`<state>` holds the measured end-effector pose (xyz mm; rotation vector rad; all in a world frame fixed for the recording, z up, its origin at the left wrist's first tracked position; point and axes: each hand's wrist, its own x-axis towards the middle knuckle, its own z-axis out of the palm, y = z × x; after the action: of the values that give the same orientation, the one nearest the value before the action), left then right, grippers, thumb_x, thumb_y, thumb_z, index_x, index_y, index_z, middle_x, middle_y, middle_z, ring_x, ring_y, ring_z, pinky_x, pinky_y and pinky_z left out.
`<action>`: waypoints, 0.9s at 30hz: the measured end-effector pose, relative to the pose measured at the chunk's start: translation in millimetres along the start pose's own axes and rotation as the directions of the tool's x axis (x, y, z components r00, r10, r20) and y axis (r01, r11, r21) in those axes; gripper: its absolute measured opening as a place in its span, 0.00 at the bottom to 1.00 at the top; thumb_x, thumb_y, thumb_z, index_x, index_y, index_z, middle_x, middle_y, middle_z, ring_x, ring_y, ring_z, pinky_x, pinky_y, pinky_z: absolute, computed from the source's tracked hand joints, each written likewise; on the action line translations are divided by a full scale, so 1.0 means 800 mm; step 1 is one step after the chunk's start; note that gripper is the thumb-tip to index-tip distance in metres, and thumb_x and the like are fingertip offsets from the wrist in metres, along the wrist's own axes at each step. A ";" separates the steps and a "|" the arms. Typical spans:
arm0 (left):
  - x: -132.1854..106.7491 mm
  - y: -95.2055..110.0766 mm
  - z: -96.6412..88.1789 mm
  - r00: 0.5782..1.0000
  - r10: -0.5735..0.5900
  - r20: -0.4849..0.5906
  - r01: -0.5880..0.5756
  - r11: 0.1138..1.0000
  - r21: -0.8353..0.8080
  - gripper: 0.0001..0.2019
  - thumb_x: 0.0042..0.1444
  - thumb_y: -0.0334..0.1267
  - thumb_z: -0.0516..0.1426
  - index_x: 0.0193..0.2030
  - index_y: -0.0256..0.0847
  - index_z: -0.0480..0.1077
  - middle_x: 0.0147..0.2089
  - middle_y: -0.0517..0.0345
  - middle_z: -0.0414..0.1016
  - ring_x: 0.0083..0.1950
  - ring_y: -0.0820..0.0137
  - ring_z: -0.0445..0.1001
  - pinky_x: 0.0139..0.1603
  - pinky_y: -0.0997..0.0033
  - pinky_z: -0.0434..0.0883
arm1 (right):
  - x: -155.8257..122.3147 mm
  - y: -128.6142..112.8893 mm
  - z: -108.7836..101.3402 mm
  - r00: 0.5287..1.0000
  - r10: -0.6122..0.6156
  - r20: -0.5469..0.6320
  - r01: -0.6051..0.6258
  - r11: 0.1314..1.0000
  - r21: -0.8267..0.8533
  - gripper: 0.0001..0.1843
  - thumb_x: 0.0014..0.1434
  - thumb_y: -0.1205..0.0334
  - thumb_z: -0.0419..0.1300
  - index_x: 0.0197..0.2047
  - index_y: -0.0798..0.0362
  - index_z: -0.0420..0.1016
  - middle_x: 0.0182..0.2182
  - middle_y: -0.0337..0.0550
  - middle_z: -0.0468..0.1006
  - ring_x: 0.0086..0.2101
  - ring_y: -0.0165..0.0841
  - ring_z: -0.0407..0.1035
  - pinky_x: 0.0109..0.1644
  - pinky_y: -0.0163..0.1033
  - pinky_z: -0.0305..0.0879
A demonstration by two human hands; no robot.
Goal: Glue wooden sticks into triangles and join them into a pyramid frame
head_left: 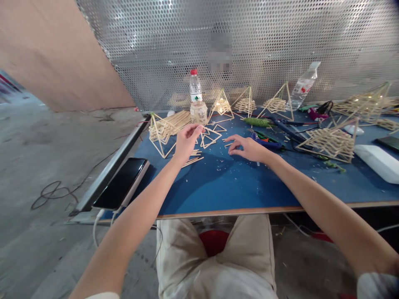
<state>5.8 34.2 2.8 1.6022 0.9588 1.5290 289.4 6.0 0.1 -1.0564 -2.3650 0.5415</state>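
My left hand (186,143) pinches the corner of a small triangle of thin wooden sticks (215,141) between thumb and fingertips, above the blue tabletop (215,191). More small stick triangles (220,128) lie just behind it. To the right, my right hand (246,148) hovers low over the table, its fingers slightly curled and apart. Short stick pieces (228,145) lie by its fingertips, and I cannot tell whether they touch. Loose thin sticks (195,160) lie on the table beneath my left hand.
Pyramid-shaped stick frames (162,135) stand along the back, one lit (222,106). A cut bottle (196,97) and a tilted bottle (304,87) stand near the perforated metal panel (249,45). Blue-handled pliers (269,143) lie right; a phone on a power bank (121,185) sits left.
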 end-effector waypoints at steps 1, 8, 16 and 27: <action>0.001 -0.001 0.000 1.000 0.002 -0.008 -0.002 1.000 -0.002 0.17 0.62 0.57 0.67 0.44 0.46 0.84 0.43 0.52 0.84 0.41 0.65 0.76 0.38 0.67 0.69 | 0.000 0.001 0.000 1.000 -0.005 -0.006 0.005 1.000 0.005 0.23 0.69 0.54 0.63 0.64 0.48 0.71 0.43 0.45 0.89 0.47 0.44 0.83 0.54 0.51 0.75; 0.007 -0.009 0.000 0.996 -0.005 -0.084 0.002 0.999 -0.040 0.16 0.58 0.56 0.70 0.43 0.47 0.85 0.40 0.54 0.83 0.36 0.69 0.73 0.33 0.70 0.67 | 0.000 0.005 -0.001 1.000 0.024 -0.010 -0.024 0.999 0.023 0.14 0.69 0.52 0.63 0.53 0.49 0.78 0.42 0.47 0.88 0.44 0.42 0.82 0.51 0.49 0.75; 0.012 -0.012 0.000 0.994 -0.034 -0.103 0.020 0.991 -0.136 0.11 0.58 0.51 0.70 0.41 0.47 0.84 0.34 0.56 0.80 0.29 0.73 0.67 0.28 0.72 0.65 | 0.001 0.003 -0.003 0.998 -0.056 0.012 0.056 0.998 -0.037 0.17 0.73 0.52 0.56 0.43 0.51 0.83 0.44 0.51 0.87 0.43 0.43 0.80 0.48 0.47 0.73; 0.012 -0.007 0.001 0.993 -0.067 -0.099 0.043 0.973 -0.227 0.07 0.61 0.44 0.68 0.36 0.45 0.82 0.36 0.55 0.80 0.28 0.75 0.67 0.27 0.71 0.65 | 0.000 -0.003 -0.003 0.999 -0.032 -0.002 0.032 0.999 -0.028 0.20 0.76 0.55 0.47 0.34 0.50 0.72 0.30 0.45 0.79 0.35 0.38 0.74 0.46 0.44 0.69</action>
<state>6.9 45.2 2.2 1.3366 0.8460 1.6345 289.2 4.7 3.1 -1.0286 -2.3898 0.4974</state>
